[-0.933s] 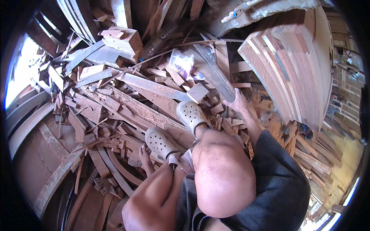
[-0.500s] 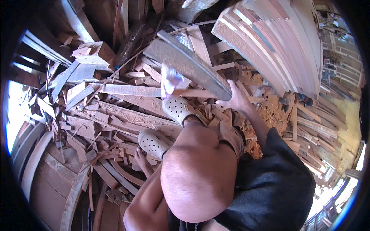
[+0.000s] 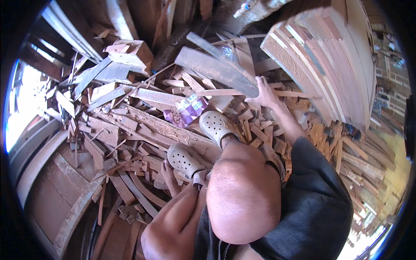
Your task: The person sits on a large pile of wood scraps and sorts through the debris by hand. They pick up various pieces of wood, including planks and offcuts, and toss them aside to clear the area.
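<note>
My right hand (image 3: 263, 96) is closed on the near end of a wooden board (image 3: 212, 69), thumb on one side and fingers on the other. A narrower wooden strip (image 3: 208, 45) lies along the board's far edge; whether I grip it too, I cannot tell. The far ends of both point away to the left over wood scraps. Low beside my left clog (image 3: 184, 160) hangs my left hand (image 3: 168, 172), partly hidden, with its visible fingers stretched down and nothing seen in them. A crumpled purple and white wrapper (image 3: 188, 112) lies on the scraps beside my right clog (image 3: 216, 126).
Offcuts (image 3: 104, 134) and sawdust cover the ground all round my feet. A tall stack of curved planks (image 3: 318, 60) rises at the far right. A thick wood block (image 3: 130, 54) stands at the far left, with curved timbers (image 3: 39, 167) at the near left.
The wrapper, blurred and higher up before, now lies on the scraps. My right hand and the board have shifted farther away and leftward against the scene. The view has shifted too.
</note>
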Demonstrator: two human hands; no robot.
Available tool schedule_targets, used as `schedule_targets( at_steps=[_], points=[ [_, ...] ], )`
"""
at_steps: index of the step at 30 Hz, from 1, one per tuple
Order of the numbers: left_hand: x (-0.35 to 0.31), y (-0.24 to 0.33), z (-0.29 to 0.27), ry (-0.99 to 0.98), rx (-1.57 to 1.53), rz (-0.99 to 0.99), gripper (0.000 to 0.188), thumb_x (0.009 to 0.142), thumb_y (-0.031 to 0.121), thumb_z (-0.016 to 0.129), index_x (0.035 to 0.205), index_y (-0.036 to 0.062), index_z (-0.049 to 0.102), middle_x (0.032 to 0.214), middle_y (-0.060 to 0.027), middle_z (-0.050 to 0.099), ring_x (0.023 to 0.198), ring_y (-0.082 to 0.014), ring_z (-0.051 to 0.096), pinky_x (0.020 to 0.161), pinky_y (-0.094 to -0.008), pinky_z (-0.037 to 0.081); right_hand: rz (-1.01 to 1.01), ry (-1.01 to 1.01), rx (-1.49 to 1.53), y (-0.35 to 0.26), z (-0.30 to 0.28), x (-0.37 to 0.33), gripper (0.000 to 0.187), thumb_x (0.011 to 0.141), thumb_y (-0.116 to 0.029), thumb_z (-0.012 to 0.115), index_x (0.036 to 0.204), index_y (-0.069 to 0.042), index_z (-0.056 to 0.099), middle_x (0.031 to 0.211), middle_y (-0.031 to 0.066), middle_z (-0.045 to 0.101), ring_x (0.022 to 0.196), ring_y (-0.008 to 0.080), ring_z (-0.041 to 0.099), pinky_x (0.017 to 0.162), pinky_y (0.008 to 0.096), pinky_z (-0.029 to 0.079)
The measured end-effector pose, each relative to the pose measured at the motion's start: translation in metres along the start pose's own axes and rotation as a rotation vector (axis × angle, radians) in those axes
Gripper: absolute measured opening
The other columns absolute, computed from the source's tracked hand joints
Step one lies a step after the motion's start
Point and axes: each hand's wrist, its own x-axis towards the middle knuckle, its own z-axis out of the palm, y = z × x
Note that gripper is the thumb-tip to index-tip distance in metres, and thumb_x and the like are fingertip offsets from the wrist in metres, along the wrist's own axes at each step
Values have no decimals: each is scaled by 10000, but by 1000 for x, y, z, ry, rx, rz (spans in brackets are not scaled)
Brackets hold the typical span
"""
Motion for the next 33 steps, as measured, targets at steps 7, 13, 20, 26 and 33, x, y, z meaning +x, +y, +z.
schedule_targets(
  at_steps=[7,13,20,26,33],
  points=[
    [-1,-49,-27,58,-44,12,364,973,316,451,1171,20,529,1065,-108,613,909,-186,611,771,-302,495,48,-235,107,0,83,30,1014,623,-628,715,1301,36,358,1326,279,359,1207,409,419,1001,465,368],
    [-1,-73,-34,85,-42,-127,354,969,310,461,1159,22,536,1032,-98,619,881,-178,613,751,-287,494,24,-425,-110,-13,72,52,1100,537,-679,729,1302,46,413,1255,240,510,1203,377,433,1059,405,310],
    [2,-32,-18,64,-43,-7,320,966,287,468,1109,18,566,961,-68,610,843,-145,591,742,-281,495,93,-581,56,-18,62,64,966,542,-661,738,1166,55,563,1140,230,601,1037,326,591,904,394,442],
    [-5,-14,-7,42,-57,24,347,971,296,460,1156,13,539,1051,-108,614,907,-186,614,783,-303,497,358,-821,177,-12,64,91,1070,528,-779,656,1090,128,587,1066,238,623,977,320,626,826,430,488],
    [-9,-43,-23,99,-61,-112,345,972,287,455,1158,9,540,1047,-111,616,892,-174,619,761,-290,507,261,-798,93,-29,85,103,1025,520,-767,677,1072,95,618,994,204,653,925,310,636,818,390,490]
  ],
)
